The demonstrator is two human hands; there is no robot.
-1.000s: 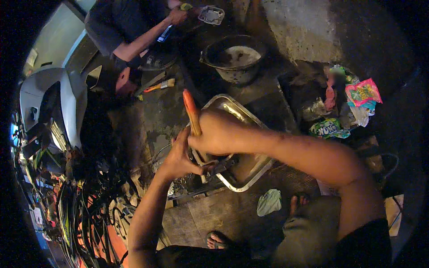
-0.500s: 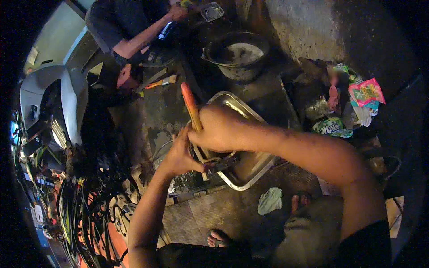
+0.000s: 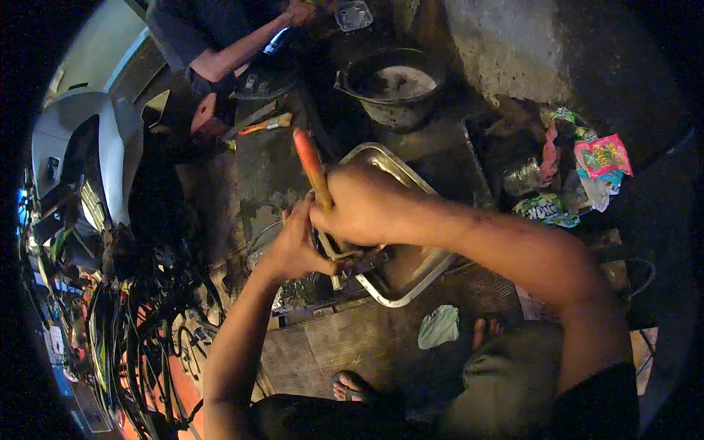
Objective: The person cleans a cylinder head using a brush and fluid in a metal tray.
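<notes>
My right hand (image 3: pixel 359 205) is closed round a wooden handle (image 3: pixel 309 158) with an orange-red end pointing up and away. It looks like a brush handle, but its working end is hidden under my fist. My left hand (image 3: pixel 297 249), thumb and fingers bent, grips a dark metal part (image 3: pixel 359 260) with a pale raised rim. Both hands meet at this part, above the left edge of a shallow metal tray (image 3: pixel 400 298). Brownish liquid seems to lie in the tray.
A black bucket (image 3: pixel 392 111) stands beyond the tray. A paintbrush (image 3: pixel 265 125) lies near a red block (image 3: pixel 208 117). At left is a partly stripped motorcycle (image 3: pixel 110 169) with loose cables. Wrappers (image 3: pixel 601 158) lie right; a pale cloth (image 3: pixel 439 327) near my feet. Another person's arm (image 3: pixel 246 50) reaches in far left.
My hands stay together on the metal part, with the handle shifted slightly up and left. The whole view has moved a little; the co-worker's hand has shifted slightly.
</notes>
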